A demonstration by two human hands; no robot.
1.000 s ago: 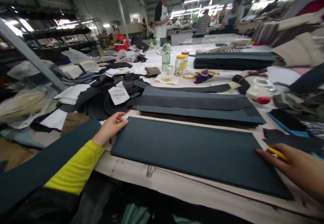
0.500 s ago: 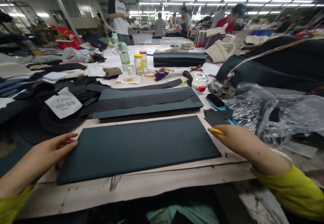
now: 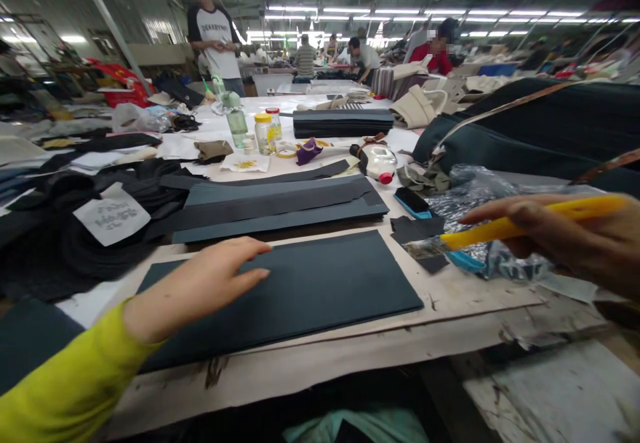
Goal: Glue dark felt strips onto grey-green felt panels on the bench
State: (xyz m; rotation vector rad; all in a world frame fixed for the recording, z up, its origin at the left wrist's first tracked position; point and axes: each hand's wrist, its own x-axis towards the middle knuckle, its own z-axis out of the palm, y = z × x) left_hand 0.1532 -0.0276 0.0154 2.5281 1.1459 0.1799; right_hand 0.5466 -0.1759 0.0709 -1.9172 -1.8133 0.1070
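A long dark grey-green rectangular sheet [image 3: 320,283] lies flat on the worktable near its front edge. My left hand [image 3: 210,283] rests on the sheet's left half, fingers stretched out flat. My right hand [image 3: 575,236] is raised off the table to the right of the sheet, closed round a yellow-handled brush [image 3: 500,229] whose bristled tip points left, just past the sheet's right end. Both sleeves are yellow.
Behind the sheet lies a stack of similar dark strips [image 3: 280,206], then bottles and jars [image 3: 263,133], a tape roll and another dark stack [image 3: 343,123]. Black cut pieces with a paper label [image 3: 113,216] pile at left. Crinkled plastic and a dark bag [image 3: 540,136] lie at right. Several people stand beyond.
My left hand slid from the sheet's left edge onto its surface. My right hand lifted off the sheet's right end, and the yellow brush now shows fully. The view turned slightly right.
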